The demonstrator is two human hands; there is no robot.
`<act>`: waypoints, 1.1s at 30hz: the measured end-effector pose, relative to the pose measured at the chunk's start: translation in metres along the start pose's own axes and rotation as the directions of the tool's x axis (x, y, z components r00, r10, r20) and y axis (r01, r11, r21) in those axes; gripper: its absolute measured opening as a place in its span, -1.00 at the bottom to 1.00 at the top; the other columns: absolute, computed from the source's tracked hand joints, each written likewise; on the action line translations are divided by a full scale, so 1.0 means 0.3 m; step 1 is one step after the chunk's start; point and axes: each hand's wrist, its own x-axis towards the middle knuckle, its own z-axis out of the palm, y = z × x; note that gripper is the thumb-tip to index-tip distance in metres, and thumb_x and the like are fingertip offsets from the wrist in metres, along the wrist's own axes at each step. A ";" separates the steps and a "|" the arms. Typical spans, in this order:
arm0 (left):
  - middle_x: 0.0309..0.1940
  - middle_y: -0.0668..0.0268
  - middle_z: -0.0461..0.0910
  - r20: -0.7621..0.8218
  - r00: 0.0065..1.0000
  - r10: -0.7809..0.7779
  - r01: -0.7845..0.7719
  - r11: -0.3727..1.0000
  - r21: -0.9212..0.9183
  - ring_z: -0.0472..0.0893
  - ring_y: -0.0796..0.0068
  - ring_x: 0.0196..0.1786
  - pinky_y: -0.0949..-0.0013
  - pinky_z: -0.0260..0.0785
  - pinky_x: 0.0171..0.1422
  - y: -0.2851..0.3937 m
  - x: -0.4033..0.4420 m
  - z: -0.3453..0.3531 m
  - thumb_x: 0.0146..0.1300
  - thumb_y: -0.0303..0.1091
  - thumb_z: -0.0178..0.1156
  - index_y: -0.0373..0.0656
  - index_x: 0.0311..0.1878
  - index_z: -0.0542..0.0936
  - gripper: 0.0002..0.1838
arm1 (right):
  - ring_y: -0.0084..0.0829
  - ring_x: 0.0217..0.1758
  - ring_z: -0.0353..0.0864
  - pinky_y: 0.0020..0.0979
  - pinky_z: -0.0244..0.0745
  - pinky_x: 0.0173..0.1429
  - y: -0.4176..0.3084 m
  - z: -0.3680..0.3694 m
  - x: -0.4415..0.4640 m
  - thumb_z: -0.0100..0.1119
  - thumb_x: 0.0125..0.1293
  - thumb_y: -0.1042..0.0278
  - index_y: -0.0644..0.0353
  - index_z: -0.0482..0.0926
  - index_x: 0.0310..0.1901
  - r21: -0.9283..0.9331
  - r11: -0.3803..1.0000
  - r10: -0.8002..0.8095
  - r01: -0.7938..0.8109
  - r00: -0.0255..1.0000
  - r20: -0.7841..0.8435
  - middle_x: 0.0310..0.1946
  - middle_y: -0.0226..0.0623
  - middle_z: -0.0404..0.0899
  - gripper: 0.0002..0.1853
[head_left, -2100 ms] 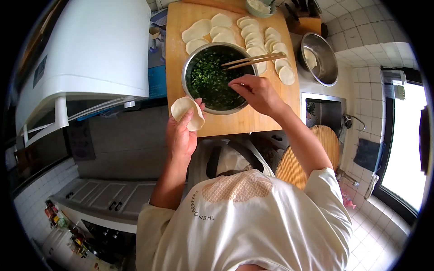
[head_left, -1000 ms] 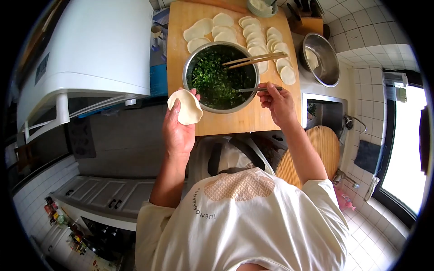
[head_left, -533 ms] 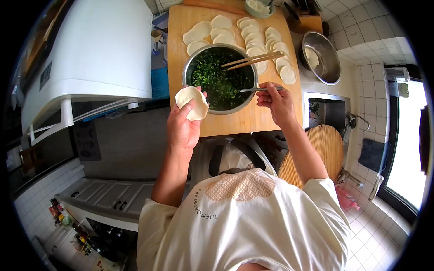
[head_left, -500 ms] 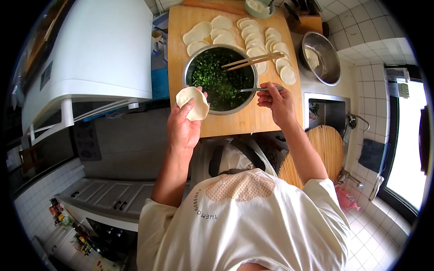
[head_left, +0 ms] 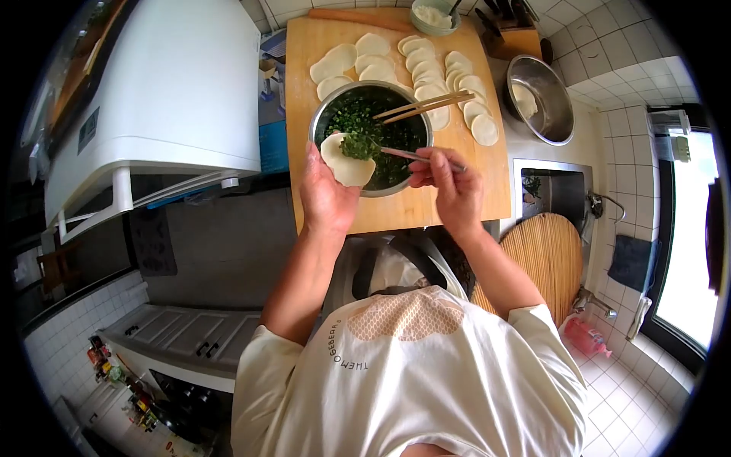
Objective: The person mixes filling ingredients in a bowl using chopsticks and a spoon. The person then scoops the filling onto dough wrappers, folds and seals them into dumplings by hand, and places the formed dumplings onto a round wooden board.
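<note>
My left hand (head_left: pixel 327 199) holds a round, pale dumpling wrapper (head_left: pixel 349 171) on its palm and fingers, over the near left rim of a steel bowl (head_left: pixel 316 122). My right hand (head_left: pixel 455 190) is closed around the handle of a metal spoon (head_left: pixel 403 154). A clump of chopped green filling (head_left: pixel 356 147) sits at the spoon's tip, touching the wrapper's upper part; the spoon's head is hidden by it. More chopped greens (head_left: pixel 354 110) lie in the bowl. A pair of wooden chopsticks (head_left: pixel 426 107) rests across the bowl's right rim.
Overlapping wrappers (head_left: pixel 373 46) lie on the wooden board (head_left: pixel 411 217) behind and right of the bowl. At the back stands a small bowl of white flour (head_left: pixel 434 17) near a rolling pin (head_left: pixel 358 17). Another steel bowl (head_left: pixel 560 99) with dough and a sink (head_left: pixel 560 194) are to the right.
My right hand has moved left with the spoon, bringing green filling from the bowl onto the wrapper. My left hand has shifted right, toward the bowl, with the wrapper.
</note>
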 end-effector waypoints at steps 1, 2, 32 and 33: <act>0.09 0.27 0.38 0.000 1.000 0.002 -0.002 1.000 0.001 0.37 0.33 0.15 0.18 0.21 0.22 -0.005 0.006 0.005 0.40 -0.01 -0.34 -0.15 0.16 0.30 -0.52 | -0.54 -0.39 0.58 -0.54 0.52 -0.29 0.012 0.008 -0.018 -0.09 0.37 0.38 0.38 0.49 -0.14 -0.154 0.985 -0.071 0.074 0.997 0.030 -0.41 -0.25 0.57 -0.77; 0.08 0.26 0.38 0.018 1.000 0.023 -0.023 1.000 -0.010 0.37 0.32 0.14 0.18 0.21 0.23 -0.009 0.012 0.010 0.40 -0.02 -0.35 -0.15 0.16 0.29 -0.52 | -0.49 -0.40 0.60 -0.54 0.52 -0.31 0.013 0.022 -0.038 0.00 0.31 0.45 0.35 0.50 -0.14 -0.249 0.958 -0.131 0.140 0.990 0.052 -0.40 -0.22 0.57 -0.82; 0.07 0.00 0.40 0.087 0.996 -0.030 0.033 0.999 -0.036 0.42 0.09 0.12 0.14 0.27 0.23 0.038 -0.002 -0.029 0.38 -0.01 -0.32 -0.33 0.11 0.33 -0.45 | -0.27 -0.01 0.44 -0.23 0.29 0.11 0.052 -0.101 0.072 0.30 -0.04 0.20 0.10 0.55 -0.12 -0.698 0.222 -0.116 0.681 0.729 0.675 -0.06 -0.30 0.46 -0.61; 0.03 0.03 0.43 0.107 0.992 -0.060 0.064 0.998 -0.030 0.45 0.15 0.08 0.16 0.29 0.21 0.044 -0.007 -0.024 0.40 -0.03 -0.35 -0.33 0.08 0.34 -0.47 | -0.24 0.00 0.42 -0.21 0.28 0.13 0.018 -0.100 0.069 0.31 -0.06 0.18 0.08 0.54 -0.09 -0.675 0.273 -0.111 0.686 0.719 0.686 -0.03 -0.28 0.43 -0.56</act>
